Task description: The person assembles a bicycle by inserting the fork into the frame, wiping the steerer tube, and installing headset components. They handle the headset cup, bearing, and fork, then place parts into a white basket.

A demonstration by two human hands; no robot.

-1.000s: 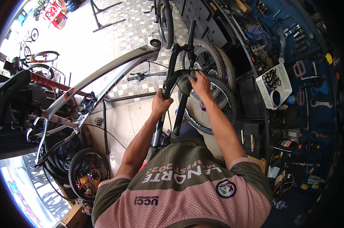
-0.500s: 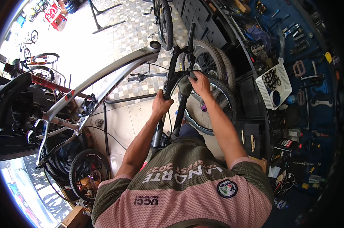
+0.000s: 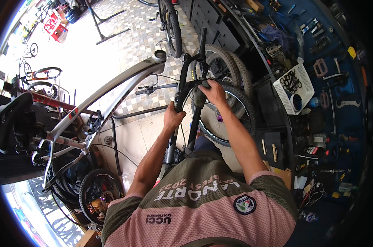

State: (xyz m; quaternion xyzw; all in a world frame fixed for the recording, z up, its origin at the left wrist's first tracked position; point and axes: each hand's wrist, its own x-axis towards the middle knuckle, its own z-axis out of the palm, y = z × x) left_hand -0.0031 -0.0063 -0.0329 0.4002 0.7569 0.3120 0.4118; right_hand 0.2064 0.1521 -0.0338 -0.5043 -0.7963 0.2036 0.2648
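A black suspension fork [image 3: 182,84] stands in front of me, its legs toward my body and its steerer tube pointing away. My left hand [image 3: 173,117] is closed around the fork's left leg. In my right hand [image 3: 213,94] is a grey-green rag [image 3: 199,97], pinched by the fingers and pressed against the fork's right leg near the arch. The rag hides part of that leg. The legs' lower ends are close to my shirt, partly hidden by it.
A silver bike frame [image 3: 108,94] with a saddle [image 3: 11,117] is to the left. Bike wheels [image 3: 231,107] stand just beyond my right hand. On the right are a dark workbench with tools and a white basket [image 3: 283,84]. Another bike [image 3: 172,31] is ahead.
The view has turned slightly, and the fork, frame and bench have shifted in the picture. Both hands stay at nearly the same places on the fork, the rag still under the right.
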